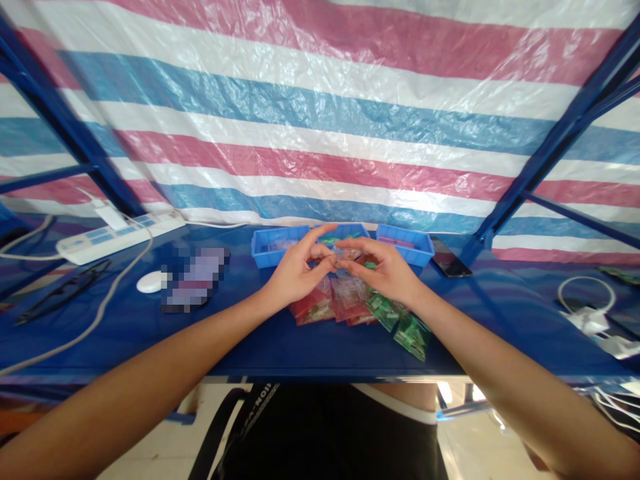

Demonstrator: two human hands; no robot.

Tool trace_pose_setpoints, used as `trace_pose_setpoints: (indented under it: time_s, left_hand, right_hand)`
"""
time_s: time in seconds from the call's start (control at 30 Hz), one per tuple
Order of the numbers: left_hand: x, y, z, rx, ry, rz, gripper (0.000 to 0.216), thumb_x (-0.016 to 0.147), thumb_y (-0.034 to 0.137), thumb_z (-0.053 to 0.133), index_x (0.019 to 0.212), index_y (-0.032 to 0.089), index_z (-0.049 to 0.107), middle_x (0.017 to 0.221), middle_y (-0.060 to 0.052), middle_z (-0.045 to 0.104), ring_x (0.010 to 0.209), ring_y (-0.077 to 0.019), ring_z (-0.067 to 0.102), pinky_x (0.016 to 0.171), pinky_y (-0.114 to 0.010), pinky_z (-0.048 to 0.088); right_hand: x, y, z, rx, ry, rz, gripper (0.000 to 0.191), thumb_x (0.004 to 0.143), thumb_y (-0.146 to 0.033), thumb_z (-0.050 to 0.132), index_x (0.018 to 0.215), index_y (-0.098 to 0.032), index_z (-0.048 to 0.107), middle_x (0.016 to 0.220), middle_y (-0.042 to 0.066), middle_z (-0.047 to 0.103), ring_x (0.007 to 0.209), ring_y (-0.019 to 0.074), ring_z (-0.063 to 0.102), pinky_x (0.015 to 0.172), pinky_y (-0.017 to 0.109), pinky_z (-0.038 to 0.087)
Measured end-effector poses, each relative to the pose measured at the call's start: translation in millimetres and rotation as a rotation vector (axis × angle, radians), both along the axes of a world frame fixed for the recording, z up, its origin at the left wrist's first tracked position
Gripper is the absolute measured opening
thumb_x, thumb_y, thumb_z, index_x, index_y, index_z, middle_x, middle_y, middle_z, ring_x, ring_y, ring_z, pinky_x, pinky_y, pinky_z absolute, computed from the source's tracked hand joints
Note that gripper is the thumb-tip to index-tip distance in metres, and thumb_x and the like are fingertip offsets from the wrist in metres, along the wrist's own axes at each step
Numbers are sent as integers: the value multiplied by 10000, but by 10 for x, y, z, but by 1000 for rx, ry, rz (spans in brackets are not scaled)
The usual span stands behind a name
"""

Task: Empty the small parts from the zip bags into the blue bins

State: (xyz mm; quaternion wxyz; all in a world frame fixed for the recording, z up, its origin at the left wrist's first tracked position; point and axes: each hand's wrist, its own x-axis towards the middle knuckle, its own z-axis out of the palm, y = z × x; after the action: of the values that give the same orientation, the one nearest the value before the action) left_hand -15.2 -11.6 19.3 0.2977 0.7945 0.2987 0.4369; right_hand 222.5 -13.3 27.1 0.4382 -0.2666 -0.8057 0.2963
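Observation:
My left hand (299,270) and my right hand (384,268) meet above the middle of the blue table. Between their fingertips is a small clear plastic bag (349,254), pinched from both sides; its contents are too small to make out. Below the hands lie several red plastic bags (314,305) with small parts in them. Green plastic bags (413,337) lie beside them, under and near my right wrist. Just behind the hands stand a left blue bin (260,257), a middle blue bin (364,231) with green items, and a right blue bin (424,256).
To the left are a white power strip (120,238) with cables, black glasses (65,288), a white rounded object (152,282) and a blurred-out purple item (197,277). A dark phone (453,259) lies right of the bins. A white charger (591,320) sits far right. Striped sheeting hangs behind.

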Motion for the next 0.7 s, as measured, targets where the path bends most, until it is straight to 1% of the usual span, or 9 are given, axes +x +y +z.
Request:
trace_pose_setpoints:
  time_s: [0.07,0.13,0.2,0.27,0.33,0.43,0.53,0.6,0.7]
  left_hand:
    - [-1,2,-9,-31,-34,-16,632,1050,361,645,1621,219,415,968,-55,780,862,-191,764,806,-292,594]
    - [0,7,-17,-54,-70,-45,634,1053,368,647,1623,212,416,950,-48,777,858,-186,764,825,-291,594]
    - [5,16,-24,-85,-107,-78,640,1061,378,640,1630,200,408,940,-48,779,871,-190,769,841,-295,598]
    - [11,25,-29,-102,-125,-92,624,1067,383,633,1621,188,422,932,-50,785,858,-185,768,843,-294,600]
    - [16,28,-31,-96,-118,-91,562,1074,386,623,1577,177,486,923,-52,789,834,-177,763,838,-292,600]
    - [26,17,-21,-68,-85,-81,426,1084,405,597,1432,161,629,945,-73,796,840,-183,762,831,-299,606]
    - [38,-6,0,-2,-18,-34,389,1048,419,655,1341,167,697,1019,-86,807,866,-190,761,840,-305,609]
    - [43,-12,12,52,25,23,390,1008,422,715,1309,176,720,1041,-82,815,865,-191,761,826,-297,607]
    - [40,-1,20,116,47,110,310,1004,434,713,1165,175,773,1038,-80,817,849,-187,758,789,-278,596]
  right_hand:
    - [-6,-7,19,36,-33,7,288,996,-393,731,1265,-298,772,1142,67,770,999,244,745,863,386,628]
    - [-13,6,21,64,-54,8,284,957,-399,785,1215,-279,795,1104,74,773,981,242,740,839,374,629]
    - [-16,29,9,84,-50,12,316,929,-381,816,1221,-262,794,1095,77,771,955,232,739,808,356,624]
    - [-12,51,-5,94,-41,14,308,947,-356,795,1239,-258,792,1102,76,771,943,222,742,797,345,618]
    - [1,66,-13,95,-40,1,263,977,-340,757,1224,-261,802,1097,73,778,939,216,745,805,344,612]
    - [25,81,-16,87,-21,-38,214,994,-342,735,1165,-250,825,1052,71,793,921,215,749,818,348,601]
    - [36,93,-23,45,13,-75,205,984,-373,747,1104,-235,839,1048,72,805,921,218,752,813,341,583]
    - [33,95,-32,-25,44,-90,231,972,-417,760,1069,-224,839,1044,70,813,905,215,747,791,329,567]
    - [23,87,-41,-146,71,-101,333,951,-520,766,1034,-203,828,858,42,786,710,171,666,641,291,491]
